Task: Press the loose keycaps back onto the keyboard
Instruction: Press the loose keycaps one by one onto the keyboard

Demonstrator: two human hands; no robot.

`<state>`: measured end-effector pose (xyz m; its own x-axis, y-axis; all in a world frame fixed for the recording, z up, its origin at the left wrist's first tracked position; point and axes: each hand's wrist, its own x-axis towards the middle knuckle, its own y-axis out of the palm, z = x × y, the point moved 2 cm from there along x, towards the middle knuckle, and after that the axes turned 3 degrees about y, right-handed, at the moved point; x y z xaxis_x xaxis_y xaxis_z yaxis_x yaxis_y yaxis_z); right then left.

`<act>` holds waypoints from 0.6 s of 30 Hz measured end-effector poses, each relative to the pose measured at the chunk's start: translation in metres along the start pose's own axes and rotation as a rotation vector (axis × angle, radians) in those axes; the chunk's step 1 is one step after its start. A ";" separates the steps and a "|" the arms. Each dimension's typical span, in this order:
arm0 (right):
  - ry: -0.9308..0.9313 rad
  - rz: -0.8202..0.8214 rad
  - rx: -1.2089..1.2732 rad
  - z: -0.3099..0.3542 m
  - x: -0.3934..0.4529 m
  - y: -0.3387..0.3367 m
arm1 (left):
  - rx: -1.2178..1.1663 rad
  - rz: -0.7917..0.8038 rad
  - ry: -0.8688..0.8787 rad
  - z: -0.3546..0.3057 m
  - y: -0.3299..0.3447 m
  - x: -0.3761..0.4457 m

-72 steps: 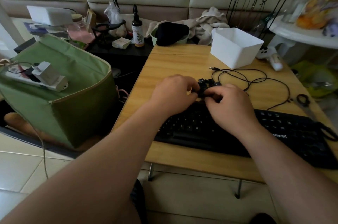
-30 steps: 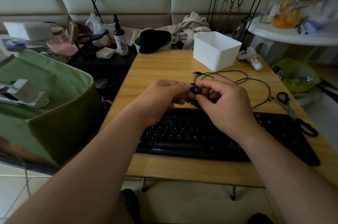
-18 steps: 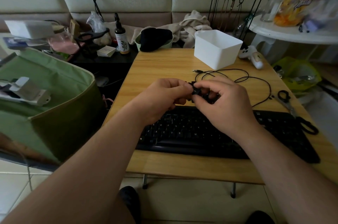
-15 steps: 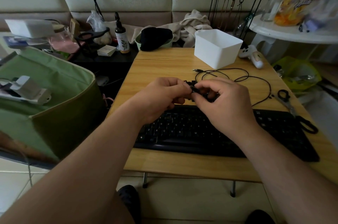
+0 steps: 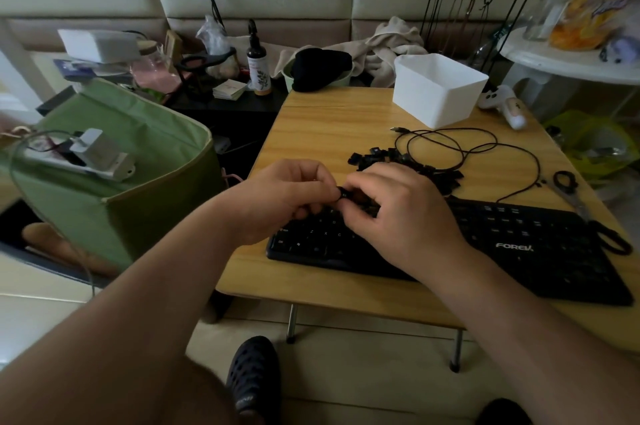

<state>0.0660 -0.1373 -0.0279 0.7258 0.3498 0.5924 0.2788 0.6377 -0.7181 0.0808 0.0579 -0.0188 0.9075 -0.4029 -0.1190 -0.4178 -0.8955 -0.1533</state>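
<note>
Low wooden table (image 5: pixel 322 133) on a tiled floor, padded wall behind. Black keycap (image 5: pixel 345 193) pinched between fingertips of left hand (image 5: pixel 287 196) and right hand (image 5: pixel 398 213), held just above the upper left rows of the black keyboard (image 5: pixel 519 241) (contact with the keys not discernible). Both hands curled, fingers pressed on the cap. Heap of loose keycaps (image 5: pixel 391 157) on the table just behind the hands, touching a coiled black cable (image 5: pixel 460 154). Scissors (image 5: pixel 571 196) at the keyboard's right end. White tub (image 5: pixel 440 92) further back. Green bag (image 5: pixel 114 161) beside the table, left.
</note>
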 end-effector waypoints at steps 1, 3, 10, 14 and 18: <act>0.007 0.025 0.003 0.002 0.000 0.003 | 0.058 0.002 -0.001 0.001 -0.003 -0.004; 0.044 0.097 0.012 0.005 -0.001 0.008 | 0.234 -0.016 -0.026 0.003 -0.011 -0.010; 0.101 0.456 -0.089 0.015 -0.009 0.025 | 0.713 -0.161 -0.141 0.020 -0.035 -0.015; 0.087 0.488 -0.130 0.025 -0.009 0.027 | 0.780 -0.102 -0.186 0.018 -0.031 -0.016; 0.120 0.468 -0.131 0.029 -0.010 0.028 | 0.800 -0.060 -0.197 0.021 -0.030 -0.016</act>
<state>0.0483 -0.1028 -0.0437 0.8569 0.4915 0.1552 -0.0228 0.3370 -0.9412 0.0780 0.0947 -0.0325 0.9359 -0.2512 -0.2470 -0.3419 -0.4790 -0.8085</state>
